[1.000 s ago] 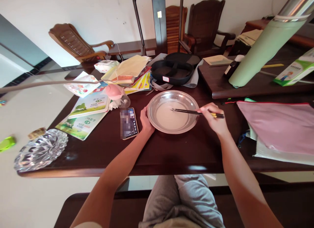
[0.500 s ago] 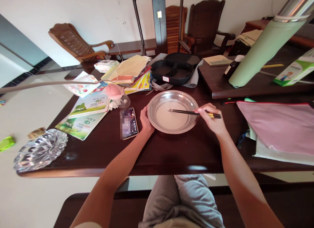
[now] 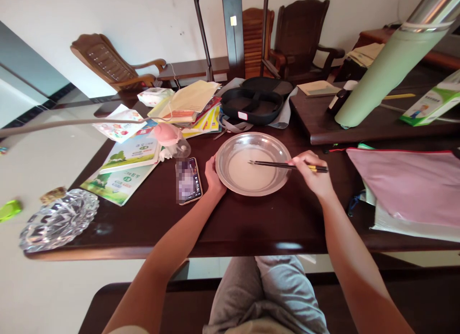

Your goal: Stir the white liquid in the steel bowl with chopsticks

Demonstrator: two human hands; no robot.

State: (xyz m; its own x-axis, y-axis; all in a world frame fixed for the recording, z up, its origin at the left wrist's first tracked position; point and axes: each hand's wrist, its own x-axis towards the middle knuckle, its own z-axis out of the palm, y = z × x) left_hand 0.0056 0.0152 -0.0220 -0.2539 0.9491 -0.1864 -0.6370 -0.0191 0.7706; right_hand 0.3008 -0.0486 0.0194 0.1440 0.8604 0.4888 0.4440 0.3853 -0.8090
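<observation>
A round metal basin [image 3: 283, 181] stands on the dark table in front of me, with a pale whitish liquid [image 3: 247, 176] in its bottom. My left hand [image 3: 214, 177] grips the basin's left rim; its fingers curl round the outside and are partly hidden beneath. Between the thumb and fingers of my right hand [image 3: 313, 172] is a pair of dark chopsticks [image 3: 269, 164] with gold bands near the top. Their tips point left and dip at the liquid near the basin's middle. A phone [image 3: 189, 180] with a lit screen lies left of my left hand.
Booklets [image 3: 131, 154], a pink-lidded bottle [image 3: 168, 138] and a glass dish [image 3: 61, 219] are on the left. An open black case [image 3: 251, 104] sits behind the basin. Rightward lie a pink pouch [image 3: 406, 185] and a leaning green thermos [image 3: 391, 75]. A blurred cord [image 3: 72, 125] crosses the left.
My right hand and the chopsticks have shifted slightly to the right, their tips moving a little across the liquid. My left hand and the basin stay where they were.
</observation>
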